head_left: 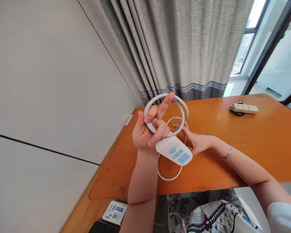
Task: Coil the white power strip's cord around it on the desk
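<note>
The left hand (147,129) is raised above the orange table (232,155) and closed around a round coil of white cord (181,111), with the index finger stretched up through the ring and the other fingers curled over its lower edge. The cord's power strip (174,150), white with 3 blue buttons, hangs slanted just below that hand, touching the curled fingers. The right hand (199,142), with a bracelet (228,151) on its wrist, lies low over the table with its fingers stretched toward a smaller loop behind the coil. Their tips are hidden by the cord, so I cannot tell whether they pinch it or only touch it. 1 slack loop (168,177) droops past the table's near edge. The work in hand looks like gathering the cord into even rings, and it goes best if each new loop matches the size of the coil and lies flat beside it rather than crossing it. The right hand should feed the slack without twisting, and the left should grip firmly enough that the rings do not spring apart, with the strip's weight hanging free. A 2nd power strip (244,108) lies well apart at the table's far side, before the grey curtain (179,48).
</note>
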`<state>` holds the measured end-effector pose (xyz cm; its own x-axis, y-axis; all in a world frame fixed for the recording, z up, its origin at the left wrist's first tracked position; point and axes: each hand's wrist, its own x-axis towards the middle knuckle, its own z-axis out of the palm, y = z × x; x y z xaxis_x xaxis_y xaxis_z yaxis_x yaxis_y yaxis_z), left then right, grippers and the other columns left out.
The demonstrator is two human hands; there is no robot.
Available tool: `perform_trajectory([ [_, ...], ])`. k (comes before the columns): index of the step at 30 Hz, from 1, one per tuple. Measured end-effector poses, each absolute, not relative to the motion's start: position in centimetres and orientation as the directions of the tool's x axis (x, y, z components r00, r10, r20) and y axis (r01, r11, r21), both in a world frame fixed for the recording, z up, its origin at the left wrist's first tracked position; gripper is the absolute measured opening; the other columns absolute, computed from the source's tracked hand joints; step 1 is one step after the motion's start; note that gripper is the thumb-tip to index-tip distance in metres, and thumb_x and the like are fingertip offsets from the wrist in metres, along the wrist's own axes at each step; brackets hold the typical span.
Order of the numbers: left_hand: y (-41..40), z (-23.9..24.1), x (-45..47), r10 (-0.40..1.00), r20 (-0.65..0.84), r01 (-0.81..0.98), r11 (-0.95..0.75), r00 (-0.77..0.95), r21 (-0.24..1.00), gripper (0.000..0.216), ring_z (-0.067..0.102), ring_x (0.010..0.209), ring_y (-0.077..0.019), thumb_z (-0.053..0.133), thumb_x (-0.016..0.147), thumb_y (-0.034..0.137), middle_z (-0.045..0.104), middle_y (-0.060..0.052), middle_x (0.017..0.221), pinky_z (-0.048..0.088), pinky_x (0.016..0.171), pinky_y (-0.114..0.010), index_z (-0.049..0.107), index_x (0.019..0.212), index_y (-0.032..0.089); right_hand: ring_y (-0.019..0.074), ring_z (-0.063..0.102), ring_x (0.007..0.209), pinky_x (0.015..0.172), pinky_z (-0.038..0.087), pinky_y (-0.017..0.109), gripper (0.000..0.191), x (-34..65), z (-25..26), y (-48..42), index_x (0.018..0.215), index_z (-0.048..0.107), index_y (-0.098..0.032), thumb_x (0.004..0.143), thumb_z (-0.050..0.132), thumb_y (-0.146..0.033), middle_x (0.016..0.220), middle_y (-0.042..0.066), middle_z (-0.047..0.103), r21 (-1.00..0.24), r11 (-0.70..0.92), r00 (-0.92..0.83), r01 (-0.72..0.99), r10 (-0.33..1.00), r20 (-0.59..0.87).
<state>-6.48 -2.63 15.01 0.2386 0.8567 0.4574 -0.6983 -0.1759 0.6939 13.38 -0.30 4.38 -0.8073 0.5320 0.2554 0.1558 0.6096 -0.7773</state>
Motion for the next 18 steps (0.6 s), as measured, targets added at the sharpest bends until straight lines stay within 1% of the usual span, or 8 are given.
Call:
perform_trajectory([
  [2, -2.7, 14.7, -6.2, 0.868, 0.434, -0.717, -0.144, 0.239, 0.683, 0.046, 0.018, 0.027, 0.0057, 0.039, 0.1, 0.05, 0.061, -0.007, 0.146, 0.017, 0.026, -0.024, 0.03, 0.068, 0.019, 0.0345, 0.013, 0.157, 0.127, 0.012, 0.054, 0.112, 12.8, 4.4, -0.6, 0.157, 0.008, -0.012, 0.073, 0.079, -0.033, 0.165, 0.029, 0.016, -0.743, 0.646, -0.811, 0.173, 0.522, 0.264],
  [4, -2.7, 14.6, -6.0, 0.865, 0.431, -0.73, -0.12, 0.256, 0.673, 0.044, 0.02, 0.028, 0.0051, 0.04, 0.101, 0.048, 0.056, -0.007, 0.152, 0.02, 0.027, -0.025, 0.032, 0.068, 0.019, 0.0327, 0.035, 0.147, 0.122, 0.027, 0.052, 0.083, 12.2, 4.6, -0.9, 0.149, 0.03, -0.013, 0.08, 0.073, -0.033, 0.154, 0.025, 0.04, -0.74, 0.66, -0.809, 0.13, 0.502, 0.306],
  [6, -2.6, 14.7, -5.9, 0.847, 0.459, -0.739, -0.126, 0.267, 0.662, 0.043, 0.021, 0.029, 0.0037, 0.039, 0.102, 0.045, 0.055, -0.006, 0.152, 0.021, 0.027, -0.025, 0.034, 0.068, 0.019, 0.0273, 0.055, 0.126, 0.111, 0.042, 0.045, 0.05, 11.9, 4.8, -1.1, 0.13, 0.049, -0.016, 0.087, 0.066, -0.035, 0.133, 0.017, 0.059, -0.755, 0.645, -0.803, 0.115, 0.508, 0.312],
  [9, -2.2, 15.5, -6.7, 0.828, 0.526, -0.776, -0.197, 0.196, 0.599, 0.043, 0.024, 0.031, 0.0019, 0.039, 0.103, 0.042, 0.062, -0.005, 0.145, 0.025, 0.029, -0.025, 0.038, 0.067, 0.019, 0.019, 0.062, 0.092, 0.088, 0.051, 0.036, 0.021, 12.3, 4.9, -0.9, 0.107, 0.056, -0.018, 0.097, 0.053, -0.036, 0.103, 0.008, 0.067, -0.777, 0.585, -0.733, 0.231, 0.63, 0.257],
  [11, -1.8, 16.3, -7.8, 0.821, 0.564, -0.803, -0.279, 0.084, 0.526, 0.044, 0.027, 0.034, 0.0015, 0.038, 0.104, 0.041, 0.066, -0.004, 0.14, 0.028, 0.031, -0.023, 0.041, 0.066, 0.018, 0.0159, 0.059, 0.079, 0.078, 0.051, 0.032, 0.02, 12.9, 4.7, -0.4, 0.107, 0.055, -0.017, 0.101, 0.044, -0.033, 0.092, 0.005, 0.065, -0.775, 0.546, -0.635, 0.318, 0.73, 0.253],
  [13, -1.3, 16.8, -8.8, 0.81, 0.584, -0.785, -0.393, -0.048, 0.479, 0.048, 0.033, 0.037, 0.0011, 0.032, 0.106, 0.042, 0.069, -0.002, 0.135, 0.03, 0.035, -0.021, 0.042, 0.066, 0.018, 0.0155, 0.057, 0.074, 0.074, 0.049, 0.031, 0.025, 13.4, 4.4, 0.1, 0.118, 0.054, -0.016, 0.102, 0.04, -0.03, 0.087, 0.004, 0.063, -0.742, 0.554, -0.503, 0.378, 0.796, 0.338],
  [16, -0.4, 16.9, -9.5, 0.789, 0.59, -0.67, -0.534, -0.174, 0.516, 0.053, 0.044, 0.043, -0.0011, 0.026, 0.108, 0.043, 0.072, 0.006, 0.129, 0.03, 0.039, -0.021, 0.043, 0.064, 0.018, 0.0172, 0.057, 0.077, 0.077, 0.049, 0.032, 0.036, 14.0, 4.5, 0.5, 0.133, 0.053, -0.014, 0.103, 0.037, -0.027, 0.091, 0.006, 0.064, -0.63, 0.626, -0.3, 0.458, 0.777, 0.554],
  [18, 0.1, 16.4, -9.3, 0.767, 0.615, -0.628, -0.572, -0.182, 0.527, 0.05, 0.052, 0.046, -0.003, 0.037, 0.106, 0.043, 0.073, 0.008, 0.127, 0.032, 0.039, -0.021, 0.045, 0.063, 0.018, 0.0174, 0.059, 0.079, 0.077, 0.048, 0.03, 0.038, 14.2, 5.1, 0.3, 0.132, 0.059, -0.016, 0.104, 0.036, -0.027, 0.092, 0.008, 0.065, -0.536, 0.652, -0.257, 0.536, 0.731, 0.633],
])
